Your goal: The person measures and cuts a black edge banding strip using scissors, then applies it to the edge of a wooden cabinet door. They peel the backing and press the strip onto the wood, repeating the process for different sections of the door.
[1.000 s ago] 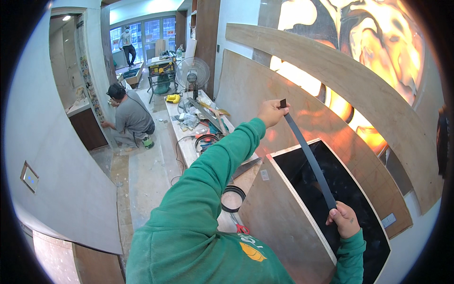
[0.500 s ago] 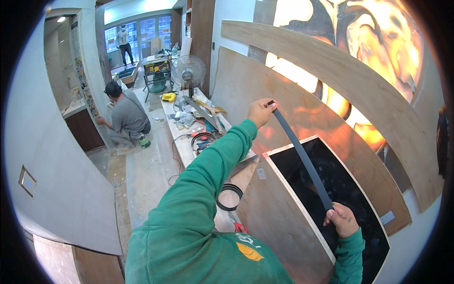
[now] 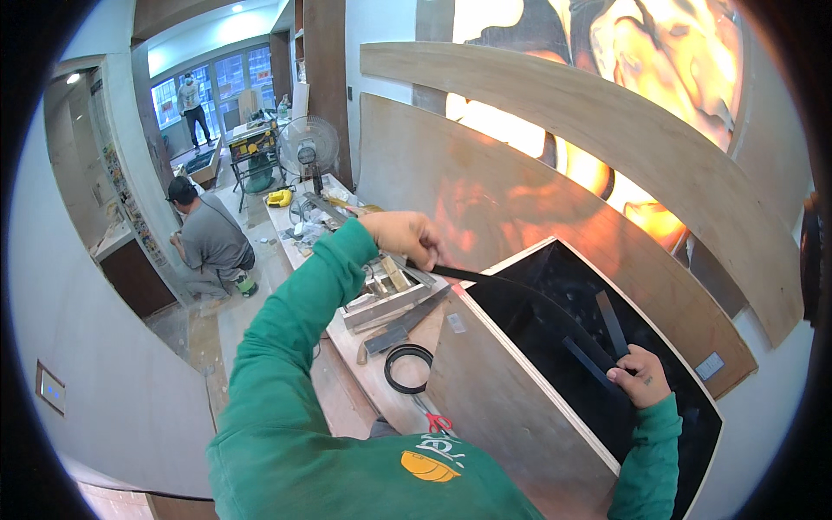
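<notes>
My left hand (image 3: 406, 238) pinches one end of a thin dark strip (image 3: 459, 274) at the near-left corner of an open wooden box with a black inside (image 3: 520, 373). From there the strip bows across the black interior and is hard to follow against it. My right hand (image 3: 643, 378), over the box, has its fingers closed on the strip. Two flat grey lengths (image 3: 612, 324) stick out from these fingers; whether they are one folded strip or separate pieces I cannot tell. Beside the box lie a black coil (image 3: 408, 347) and red-handled scissors (image 3: 439, 423).
A handsaw (image 3: 394, 336) and a wooden tray of tools (image 3: 381, 308) lie on the long bench. Beyond stand a fan (image 3: 308, 146) and a table saw (image 3: 253, 143). A person crouches (image 3: 212, 234) at left; another stands far off (image 3: 192, 108). A curved wooden panel (image 3: 555, 91) spans the right.
My left hand has moved left and down, and the strip, earlier taut and straight between my hands, now sags in a curve. My right hand has moved slightly right and up. The view has shifted.
</notes>
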Available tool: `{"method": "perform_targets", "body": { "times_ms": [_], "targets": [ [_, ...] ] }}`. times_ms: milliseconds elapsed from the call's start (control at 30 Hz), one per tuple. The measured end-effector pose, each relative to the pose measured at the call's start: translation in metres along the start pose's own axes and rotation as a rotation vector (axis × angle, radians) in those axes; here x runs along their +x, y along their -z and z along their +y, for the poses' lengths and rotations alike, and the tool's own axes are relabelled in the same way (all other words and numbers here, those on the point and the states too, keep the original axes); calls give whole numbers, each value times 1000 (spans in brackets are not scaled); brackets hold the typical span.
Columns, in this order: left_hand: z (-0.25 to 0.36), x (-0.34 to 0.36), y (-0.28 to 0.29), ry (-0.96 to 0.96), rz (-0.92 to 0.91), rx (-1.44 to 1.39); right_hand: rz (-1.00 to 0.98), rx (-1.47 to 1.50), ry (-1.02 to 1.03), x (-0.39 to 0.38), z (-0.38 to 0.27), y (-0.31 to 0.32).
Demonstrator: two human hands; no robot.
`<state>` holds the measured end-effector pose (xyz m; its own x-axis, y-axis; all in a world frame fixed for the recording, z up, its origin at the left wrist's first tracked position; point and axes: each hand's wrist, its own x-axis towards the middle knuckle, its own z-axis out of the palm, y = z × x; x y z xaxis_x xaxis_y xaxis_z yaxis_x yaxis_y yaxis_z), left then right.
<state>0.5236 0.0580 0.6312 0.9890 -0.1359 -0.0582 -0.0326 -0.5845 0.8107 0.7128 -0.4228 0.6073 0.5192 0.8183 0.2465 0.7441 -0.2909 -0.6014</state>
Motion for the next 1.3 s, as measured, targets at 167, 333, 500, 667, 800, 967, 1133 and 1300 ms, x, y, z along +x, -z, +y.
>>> {"method": "perform_targets", "body": {
  "times_ms": [167,333,500,667,800,967,1133,1300],
  "targets": [
    [53,-10,-40,163,-90,673,18,9,64,3,-7,-5],
    [51,-2,-67,49,71,715,100,-46,120,1,-16,-2],
    [47,-18,-43,79,16,521,726,76,108,0,11,14],
    [20,-63,3,201,128,141,1074,376,24,-7,37,55],
    [-23,-98,25,234,344,-229,1028,772,11,-3,46,56],
    [-23,-79,3,108,569,-533,884,835,-23,-3,34,41],
    [-14,-30,-31,72,818,-538,700,782,-17,5,29,21],
    [34,14,-69,-141,748,-482,536,686,-2,3,21,5]
  ]
}}
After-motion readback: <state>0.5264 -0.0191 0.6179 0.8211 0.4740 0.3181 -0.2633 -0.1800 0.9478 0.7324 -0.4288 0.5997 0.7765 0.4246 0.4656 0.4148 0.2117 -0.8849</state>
